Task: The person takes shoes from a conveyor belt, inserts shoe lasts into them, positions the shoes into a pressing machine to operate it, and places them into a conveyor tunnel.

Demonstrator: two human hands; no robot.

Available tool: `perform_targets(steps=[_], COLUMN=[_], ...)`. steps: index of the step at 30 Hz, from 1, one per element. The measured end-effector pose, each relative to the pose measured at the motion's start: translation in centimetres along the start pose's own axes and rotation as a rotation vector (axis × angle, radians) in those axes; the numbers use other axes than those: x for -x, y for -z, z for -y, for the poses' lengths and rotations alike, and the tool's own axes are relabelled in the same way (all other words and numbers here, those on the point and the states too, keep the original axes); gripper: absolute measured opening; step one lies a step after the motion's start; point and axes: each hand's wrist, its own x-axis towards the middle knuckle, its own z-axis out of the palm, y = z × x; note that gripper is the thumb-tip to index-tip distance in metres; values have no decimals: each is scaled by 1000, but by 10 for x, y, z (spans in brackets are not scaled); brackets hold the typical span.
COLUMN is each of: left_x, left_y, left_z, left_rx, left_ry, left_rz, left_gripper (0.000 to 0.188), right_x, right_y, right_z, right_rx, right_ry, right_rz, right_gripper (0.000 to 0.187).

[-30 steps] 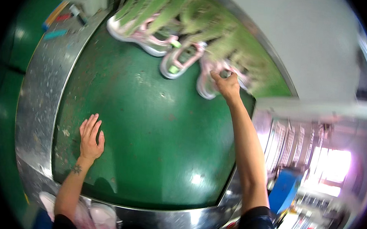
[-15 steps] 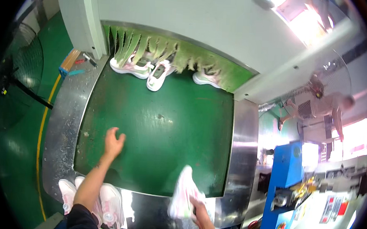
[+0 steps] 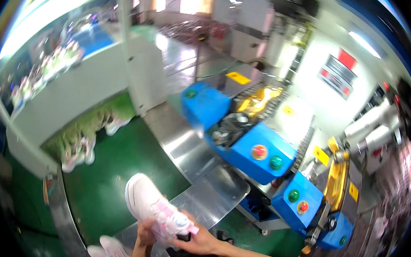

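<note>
A pale pink and white sneaker [image 3: 147, 198] is held up in front of me, its toe pointing away and to the left. My left hand [image 3: 146, 232] grips its near left side. The fingers of my right hand [image 3: 203, 239] close around the heel and collar end, by a round white piece on the tongue. Beneath the shoe lie the green conveyor belt [image 3: 102, 193] and its metal edge. More sneakers [image 3: 108, 252] sit at the lower left, close to my left forearm.
Several sneakers [image 3: 79, 151] lie at a fringed green curtain [image 3: 66, 141] under a grey machine housing [image 3: 76, 85]. To the right stands a machine with blue boxes [image 3: 260, 153] carrying red and green buttons. A metal ledge [image 3: 211, 192] borders the belt.
The view has swung right toward the blue machine. My left hand, open and empty over the belt before, now grips the sneaker together with my right hand. The shoe is raised.
</note>
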Motion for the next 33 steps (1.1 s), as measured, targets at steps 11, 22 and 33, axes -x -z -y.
perform_targets(steps=[11, 22, 33], left_x=[-26, -53, -53], left_y=[-95, -76, -98], left_z=[31, 14, 26], left_rx=[-261, -227, 284], left_ry=[69, 188, 379], left_rz=[172, 250, 10], left_gripper=[74, 70, 61], right_x=[81, 63, 20], right_y=[6, 1, 92], right_z=[-19, -6, 70], right_rx=[-147, -4, 24], right_ry=[-134, -284, -222], right_rz=[-295, -253, -214], right_gripper=[56, 67, 83])
